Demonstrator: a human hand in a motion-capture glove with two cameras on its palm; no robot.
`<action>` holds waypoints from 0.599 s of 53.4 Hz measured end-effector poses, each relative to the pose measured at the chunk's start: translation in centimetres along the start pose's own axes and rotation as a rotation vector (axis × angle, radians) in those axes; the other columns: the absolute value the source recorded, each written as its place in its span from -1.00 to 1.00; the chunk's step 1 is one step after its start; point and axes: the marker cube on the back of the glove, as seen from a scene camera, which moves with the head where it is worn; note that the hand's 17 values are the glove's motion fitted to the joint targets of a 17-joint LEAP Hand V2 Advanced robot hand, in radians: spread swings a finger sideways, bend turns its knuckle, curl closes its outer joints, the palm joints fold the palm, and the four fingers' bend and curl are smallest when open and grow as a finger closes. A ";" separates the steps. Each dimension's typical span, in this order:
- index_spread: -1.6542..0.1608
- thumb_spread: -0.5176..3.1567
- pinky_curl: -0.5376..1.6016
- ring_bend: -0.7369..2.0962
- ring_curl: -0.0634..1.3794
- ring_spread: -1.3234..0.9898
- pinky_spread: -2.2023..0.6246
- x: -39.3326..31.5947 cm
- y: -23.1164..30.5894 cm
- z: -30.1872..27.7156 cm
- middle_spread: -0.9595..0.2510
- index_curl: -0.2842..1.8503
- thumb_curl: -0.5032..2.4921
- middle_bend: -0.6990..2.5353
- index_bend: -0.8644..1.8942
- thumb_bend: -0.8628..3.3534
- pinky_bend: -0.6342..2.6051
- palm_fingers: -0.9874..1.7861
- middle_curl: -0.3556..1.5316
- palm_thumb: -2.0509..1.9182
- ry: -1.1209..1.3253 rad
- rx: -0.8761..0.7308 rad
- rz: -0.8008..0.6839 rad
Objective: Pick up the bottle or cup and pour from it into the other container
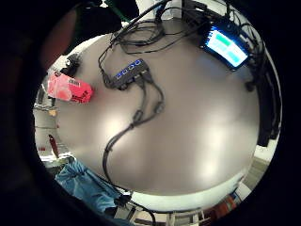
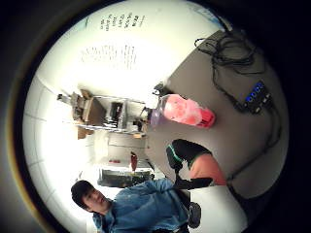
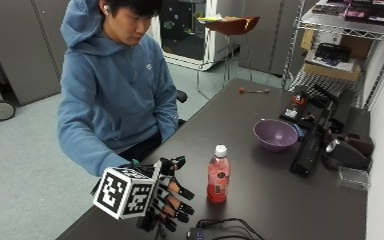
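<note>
- The person sits at the long side of the dark desk [image 3: 272, 180], their gloved right hand [image 3: 169, 202] raised over the near end of it, fingers spread and fairly straight, holding nothing.
- The red bottle [image 3: 218, 175] stands upright near that end with its white cap on, just beside the hand on its thumb side and not touching it.
- The purple bowl [image 3: 275, 135] sits further along the desk toward the far end, well apart from the bottle, mouth up; it looks to be the container to pour into.
- A black hub with blue lights [image 1: 130, 73] and its cables lie at the near edge of the desk, close below the hand.
- A dark stand and other gear [image 3: 308, 150] crowd the wall-side edge beside the bowl.
- Judging from this, the step in hand is the reach for the bottle; nothing has been lifted yet.
- To do it well, I would bring the open hand in level from the side and wrap the fingers around the bottle's middle, below the cap.
- The bottle is tall and narrow, so a knock near the top could tip it; close in slowly and keep clear of the cables.
- The cap appears to be on, which would stop any pour until it comes off.
</note>
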 end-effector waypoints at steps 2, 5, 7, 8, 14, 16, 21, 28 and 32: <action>0.49 -0.24 -0.18 -0.11 -0.49 0.20 0.76 0.2 -0.2 0.8 0.68 -0.59 -0.42 -0.40 -0.30 -0.61 -0.29 -0.10 -0.25 0.34 -0.033 0.000 -0.004; 0.49 -0.24 -0.18 -0.11 -0.49 0.20 0.76 0.3 -0.5 1.9 0.68 -0.59 -0.42 -0.40 -0.30 -0.61 -0.29 -0.10 -0.25 0.34 -0.079 -0.006 -0.010; 0.49 -0.24 -0.18 -0.11 -0.49 0.21 0.76 0.3 -0.9 2.8 0.68 -0.59 -0.42 -0.40 -0.30 -0.61 -0.29 -0.10 -0.25 0.34 -0.108 -0.013 -0.015; 0.49 -0.24 -0.18 -0.11 -0.49 0.21 0.76 0.3 -1.1 3.2 0.68 -0.59 -0.42 -0.40 -0.30 -0.61 -0.29 -0.10 -0.25 0.34 -0.121 -0.016 -0.017; 0.49 -0.24 -0.17 -0.12 -0.49 0.21 0.76 -0.2 -1.8 5.7 0.69 -0.58 -0.42 -0.39 -0.30 -0.61 -0.29 -0.11 -0.24 0.34 -0.176 -0.036 -0.037; 0.49 -0.24 -0.17 -0.12 -0.49 0.21 0.76 -0.5 -2.0 6.4 0.70 -0.58 -0.42 -0.40 -0.29 -0.61 -0.29 -0.11 -0.24 0.34 -0.190 -0.039 -0.045; 0.49 -0.24 -0.17 -0.13 -0.50 0.22 0.76 -1.2 -2.5 8.1 0.71 -0.58 -0.42 -0.40 -0.29 -0.61 -0.29 -0.11 -0.24 0.34 -0.223 -0.042 -0.062; 0.50 -0.24 -0.17 -0.13 -0.50 0.23 0.76 -2.6 -3.4 10.7 0.74 -0.57 -0.42 -0.41 -0.29 -0.61 -0.28 -0.12 -0.25 0.34 -0.296 -0.011 -0.082; 0.50 -0.24 -0.17 -0.12 -0.49 0.25 0.76 -3.3 -3.8 12.3 0.75 -0.57 -0.42 -0.42 -0.29 -0.60 -0.29 -0.11 -0.25 0.35 -0.354 0.004 -0.090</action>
